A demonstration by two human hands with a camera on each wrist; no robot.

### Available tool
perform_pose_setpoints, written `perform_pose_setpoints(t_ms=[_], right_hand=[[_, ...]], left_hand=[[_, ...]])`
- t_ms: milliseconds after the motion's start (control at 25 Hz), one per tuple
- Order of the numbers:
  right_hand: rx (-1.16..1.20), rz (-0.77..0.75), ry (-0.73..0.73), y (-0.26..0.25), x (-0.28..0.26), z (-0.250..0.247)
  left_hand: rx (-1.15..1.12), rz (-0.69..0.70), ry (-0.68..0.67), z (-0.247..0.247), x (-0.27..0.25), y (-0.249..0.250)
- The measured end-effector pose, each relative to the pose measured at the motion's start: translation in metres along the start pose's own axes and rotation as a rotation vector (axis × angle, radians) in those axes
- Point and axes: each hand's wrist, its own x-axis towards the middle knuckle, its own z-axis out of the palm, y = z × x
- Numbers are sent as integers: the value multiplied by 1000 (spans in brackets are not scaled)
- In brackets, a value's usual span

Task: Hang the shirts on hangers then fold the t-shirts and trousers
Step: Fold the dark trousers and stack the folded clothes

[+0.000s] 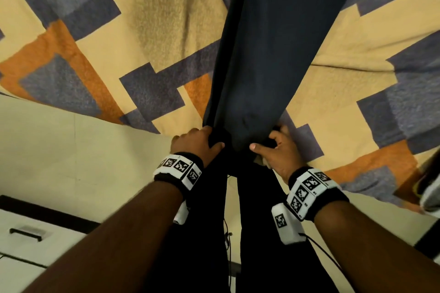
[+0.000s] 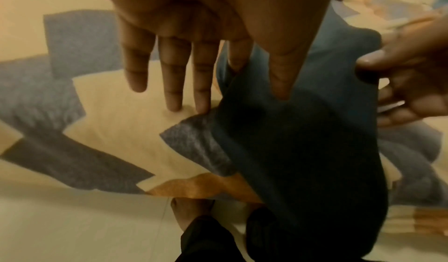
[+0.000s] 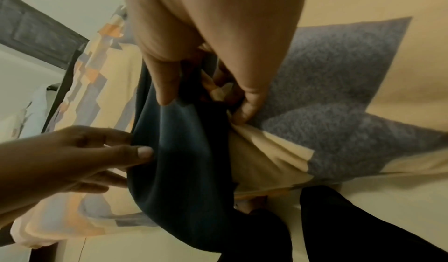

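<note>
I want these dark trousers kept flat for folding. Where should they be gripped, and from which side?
Probably at the near end's two corners, from the bed's edge, where the left hand and right hand pinch now. The dark trousers lie as one long strip stretching away over the patterned blanket.

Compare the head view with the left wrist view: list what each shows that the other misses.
Only the head view shows the dark trousers stretching away up the patterned blanket, both wristbands, and a white drawer with a dark handle.

Only the left wrist view shows three fingers of the left hand extended off the cloth while thumb and forefinger pinch it, plus a bare foot on the floor.

Both show the right hand gripping the trousers' near end at the blanket's edge.
</note>
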Motion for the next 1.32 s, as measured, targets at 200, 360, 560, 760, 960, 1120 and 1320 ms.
perform_pose_setpoints(t_ms=[200, 360, 560, 760, 960, 1120, 1320], right_hand=[[-125, 94, -162, 0, -10, 17], [43, 131, -61, -2, -25, 31], [319, 96, -4, -3, -69, 61], [157, 233, -400, 22, -80, 103], [98, 188, -309, 19, -53, 108], [883, 189, -86, 24, -50, 125], [1011, 192, -117, 30, -72, 157]], left_hand=[[-413, 166, -9, 5, -3, -17], [-111, 301, -108, 3, 2, -27], [-556, 235, -126, -7, -4, -51], [-831, 281, -272, 13, -13, -69], [-907, 232, -352, 29, -6, -94], [-1166, 133, -459, 31, -16, -108], [-1282, 39, -423, 30, -25, -121]])
